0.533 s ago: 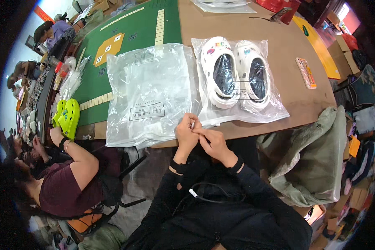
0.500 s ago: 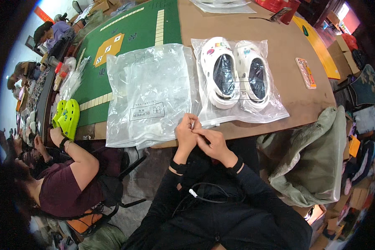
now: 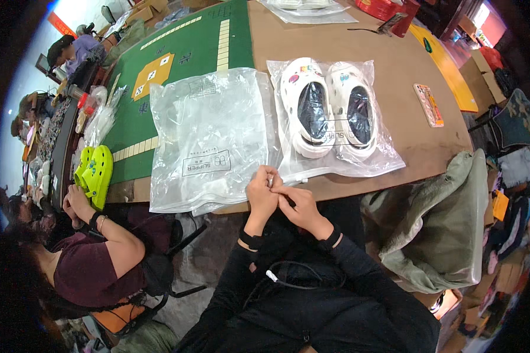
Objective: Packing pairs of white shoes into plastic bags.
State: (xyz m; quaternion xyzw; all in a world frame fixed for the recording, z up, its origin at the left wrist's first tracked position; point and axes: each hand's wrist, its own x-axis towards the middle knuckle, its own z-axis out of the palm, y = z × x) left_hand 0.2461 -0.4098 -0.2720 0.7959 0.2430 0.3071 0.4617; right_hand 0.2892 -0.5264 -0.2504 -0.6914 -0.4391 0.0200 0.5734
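Note:
My left hand [image 3: 262, 197] and my right hand [image 3: 305, 212] meet at the table's near edge, fingers closed and fingertips together. Whatever they pinch is too small or too hidden to make out. Just beyond them lies a clear zip bag [image 3: 388, 162] holding a pair of white clogs [image 3: 291, 103] with dark insoles and colourful charms on the toes. Its zip edge runs close to my fingers. To the left, a flat clear slipper bag [image 3: 212, 126] lies with nothing visible inside, its near edge overhanging the table.
Bright green clogs [image 3: 102, 176] stand at the table's left edge, beside a co-worker's hands [image 3: 79, 203]. A green mat [image 3: 206, 41] with rows of tiles covers the far left. A patterned phone case [image 3: 429, 106] lies right. A grey-green sack [image 3: 441, 235] stands at the near right.
My hands stay pinched together in nearly the same place. The co-worker's hands have come together below the green clogs. The whole view has shifted slightly.

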